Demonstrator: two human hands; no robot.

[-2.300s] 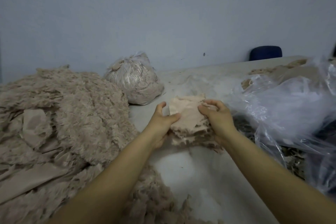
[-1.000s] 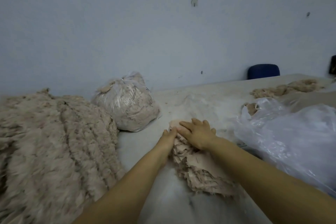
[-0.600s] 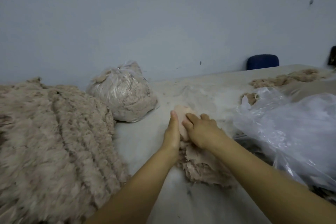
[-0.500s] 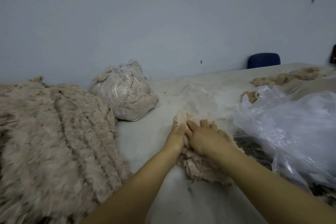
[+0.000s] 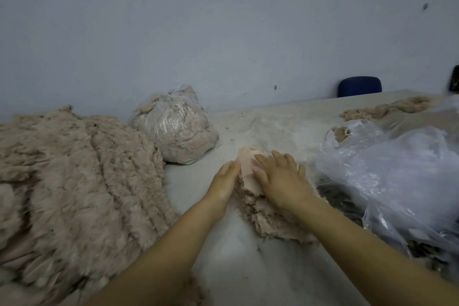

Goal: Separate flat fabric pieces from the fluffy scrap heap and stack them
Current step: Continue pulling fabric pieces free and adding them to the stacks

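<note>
The fluffy scrap heap [image 5: 74,181] fills your left side, well apart from the stack of flat fabric pieces [image 5: 270,216] on the table [image 5: 231,268]. You're squaring that stack: your right hand [image 5: 280,179] presses flat on top, fingers spread, while your left hand [image 5: 224,181] rests straight-fingered against its edge. Next, I'd judge, reach back to the heap for another flat piece
</note>
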